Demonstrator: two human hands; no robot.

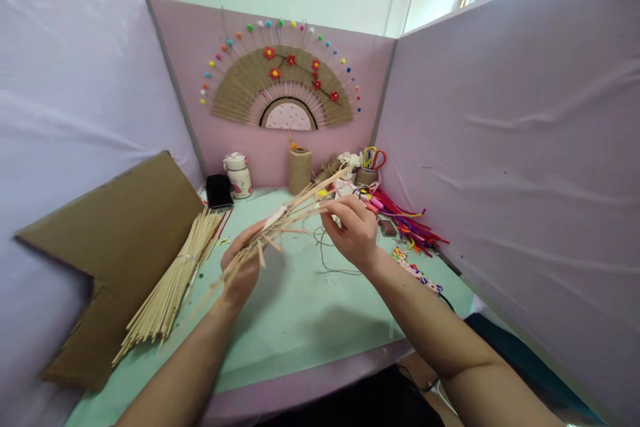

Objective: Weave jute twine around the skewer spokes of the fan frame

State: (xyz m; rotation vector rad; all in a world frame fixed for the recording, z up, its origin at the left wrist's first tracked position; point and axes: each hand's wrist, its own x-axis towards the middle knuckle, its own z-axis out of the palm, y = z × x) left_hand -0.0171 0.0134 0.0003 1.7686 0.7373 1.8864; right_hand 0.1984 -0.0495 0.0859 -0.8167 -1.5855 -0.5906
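My left hand [243, 263] is closed round a piece made of thin wooden sticks [287, 215], raised above the table and tilted up to the right. Stick ends fan out from it on several sides, and a pale patch sits near its middle. At the right side of this piece, my right hand [353, 227] pinches at a stick end or a strand with thumb and forefinger; which of these it grips is too small to tell. Thin twine [327, 257] lies in loose loops on the table below my right hand.
At the left lie a bundle of sticks [173, 280] and a cardboard sheet [125, 240]. Along the back stand a white bottle [240, 177] and a twine spool [300, 172]. Coloured pipe cleaners [410, 220] lie at the right. A decorated fan [285, 87] hangs on the pink panel.
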